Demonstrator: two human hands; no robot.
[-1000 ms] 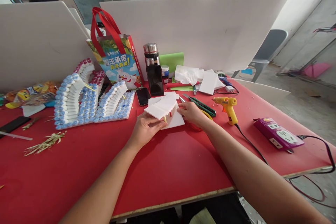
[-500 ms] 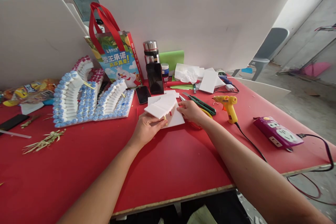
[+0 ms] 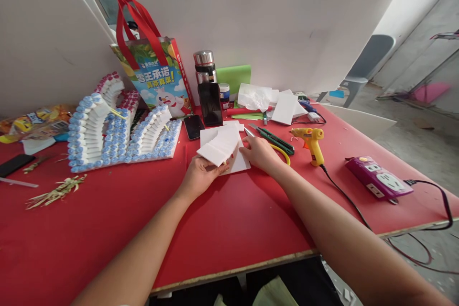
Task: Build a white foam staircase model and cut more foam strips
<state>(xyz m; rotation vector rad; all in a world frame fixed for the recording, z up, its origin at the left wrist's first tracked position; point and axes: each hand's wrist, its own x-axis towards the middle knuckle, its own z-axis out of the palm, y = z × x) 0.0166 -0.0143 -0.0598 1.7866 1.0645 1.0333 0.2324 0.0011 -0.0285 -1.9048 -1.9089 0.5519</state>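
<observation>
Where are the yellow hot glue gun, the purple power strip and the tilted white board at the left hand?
Yellow hot glue gun (image 3: 314,142): head view, where barrel meets grip.
Purple power strip (image 3: 381,179): head view, socketed top.
Tilted white board (image 3: 218,148): head view, upper face.

Numbers at the table (image 3: 233,229): left hand (image 3: 202,173), one; right hand (image 3: 260,154), one; glue gun (image 3: 316,146), one; socket block (image 3: 380,179), one; green cutter (image 3: 276,140), one; shopping bag (image 3: 158,81), one; steel flask (image 3: 204,59), one; blue-lidded jar (image 3: 224,90), one; dark phone-like slabs (image 3: 194,127), three; upright white boards (image 3: 268,28), three. The overlapping white pieces (image 3: 219,147) between the hands I cannot count from here.
</observation>
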